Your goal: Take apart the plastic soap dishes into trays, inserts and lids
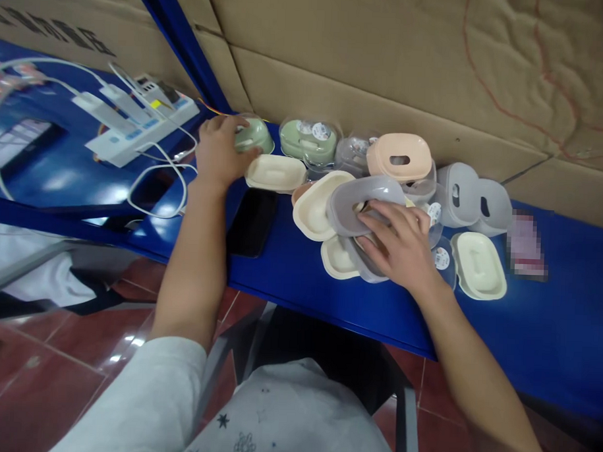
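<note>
My left hand (219, 150) reaches to the back of the blue table (299, 279) and closes round a small green soap box (255, 135) under a clear lid. My right hand (397, 242) lies on a pile of grey and cream box parts, fingers curled on a grey oval lid (362, 200) with a cream tray (315, 203) beside it. Another cream tray (275, 172) sits just right of my left hand. Further back stand a second green box (307, 142) and a peach box (399, 157).
A black phone (252, 222) lies flat between my arms. White power strips (137, 124) with cables sit at the left on the blue surface. Grey boxes (473, 196) and a cream lid (478, 265) lie to the right. Cardboard sheets line the wall behind.
</note>
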Demonstrator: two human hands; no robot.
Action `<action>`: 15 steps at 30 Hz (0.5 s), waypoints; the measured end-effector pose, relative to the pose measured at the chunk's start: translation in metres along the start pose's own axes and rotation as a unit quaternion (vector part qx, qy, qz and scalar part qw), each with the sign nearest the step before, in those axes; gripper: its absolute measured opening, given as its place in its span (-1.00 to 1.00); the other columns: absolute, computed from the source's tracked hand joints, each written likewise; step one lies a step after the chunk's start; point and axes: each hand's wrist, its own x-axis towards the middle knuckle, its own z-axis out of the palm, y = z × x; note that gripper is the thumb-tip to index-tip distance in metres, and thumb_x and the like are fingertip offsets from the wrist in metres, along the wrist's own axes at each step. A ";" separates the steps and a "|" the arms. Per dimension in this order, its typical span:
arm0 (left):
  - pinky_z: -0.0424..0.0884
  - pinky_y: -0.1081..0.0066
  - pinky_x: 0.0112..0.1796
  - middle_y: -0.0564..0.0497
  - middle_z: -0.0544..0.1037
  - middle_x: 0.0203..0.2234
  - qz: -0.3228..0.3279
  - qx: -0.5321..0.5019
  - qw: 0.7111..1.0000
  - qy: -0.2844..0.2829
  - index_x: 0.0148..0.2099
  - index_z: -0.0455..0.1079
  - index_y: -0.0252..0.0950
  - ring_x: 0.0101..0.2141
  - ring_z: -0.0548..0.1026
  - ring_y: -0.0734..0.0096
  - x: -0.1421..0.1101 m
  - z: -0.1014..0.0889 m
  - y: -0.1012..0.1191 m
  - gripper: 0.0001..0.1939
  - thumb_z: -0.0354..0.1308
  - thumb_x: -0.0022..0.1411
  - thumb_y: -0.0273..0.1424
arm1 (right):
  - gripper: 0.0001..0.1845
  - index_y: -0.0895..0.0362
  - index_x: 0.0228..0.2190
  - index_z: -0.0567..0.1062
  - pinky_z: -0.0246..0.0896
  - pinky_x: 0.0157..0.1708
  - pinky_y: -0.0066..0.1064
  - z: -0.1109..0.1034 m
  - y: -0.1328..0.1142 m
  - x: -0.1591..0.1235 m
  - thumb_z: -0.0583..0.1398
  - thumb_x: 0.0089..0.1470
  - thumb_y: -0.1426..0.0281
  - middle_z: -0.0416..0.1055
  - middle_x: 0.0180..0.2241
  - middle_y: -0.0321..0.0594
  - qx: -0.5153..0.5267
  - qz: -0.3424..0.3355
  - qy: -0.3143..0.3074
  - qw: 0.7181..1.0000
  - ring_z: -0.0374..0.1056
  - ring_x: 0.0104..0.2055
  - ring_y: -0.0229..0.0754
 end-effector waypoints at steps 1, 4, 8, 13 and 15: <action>-0.27 -0.24 0.36 0.13 0.46 0.18 -0.027 0.013 0.999 0.021 0.32 0.34 -0.01 0.33 0.02 0.03 -0.001 -0.001 0.001 -0.33 0.38 0.34 0.14 | -0.58 0.00 0.22 0.51 0.12 0.30 -0.05 0.000 0.001 0.000 0.28 0.38 0.28 0.55 0.26 -0.04 -0.002 -0.003 0.007 1.000 0.45 0.30 0.07; -0.18 -0.19 0.34 0.06 0.50 0.07 -0.090 0.061 0.989 0.097 0.24 0.41 -0.02 0.29 0.10 -0.03 -0.003 0.004 0.007 -0.29 0.46 0.21 0.19 | -0.55 0.00 0.23 0.49 0.13 0.28 -0.05 0.000 0.001 -0.001 0.30 0.36 0.29 0.54 0.26 -0.02 -0.007 -0.001 0.009 1.000 0.46 0.29 0.08; -0.13 -0.18 0.32 -0.06 0.41 0.20 -0.065 0.058 0.986 0.144 0.28 0.38 -0.10 0.39 -0.02 -0.10 -0.004 0.021 0.017 -0.12 0.47 0.10 0.27 | -0.53 -0.03 0.24 0.48 0.13 0.27 -0.05 -0.002 0.000 0.001 0.31 0.35 0.30 0.54 0.25 -0.03 -0.013 0.002 0.001 1.000 0.48 0.27 0.09; -0.03 -0.06 0.31 -0.03 0.47 0.10 -0.062 0.031 0.990 0.127 0.28 0.34 -0.15 0.31 0.18 0.07 -0.001 0.027 0.019 -0.16 0.37 0.21 0.29 | -0.55 0.00 0.22 0.49 0.14 0.26 -0.06 -0.002 0.000 0.002 0.31 0.35 0.30 0.55 0.24 -0.03 -0.020 -0.009 0.012 1.000 0.49 0.24 0.07; 0.00 -0.08 0.29 0.00 0.50 0.06 -0.098 0.032 0.984 0.146 0.23 0.37 -0.11 0.22 0.26 0.09 0.002 0.026 0.022 -0.17 0.43 0.16 0.30 | -0.55 -0.01 0.22 0.49 0.14 0.26 -0.06 -0.002 0.000 0.002 0.31 0.35 0.30 0.55 0.25 -0.04 -0.018 -0.007 0.012 1.000 0.49 0.25 0.07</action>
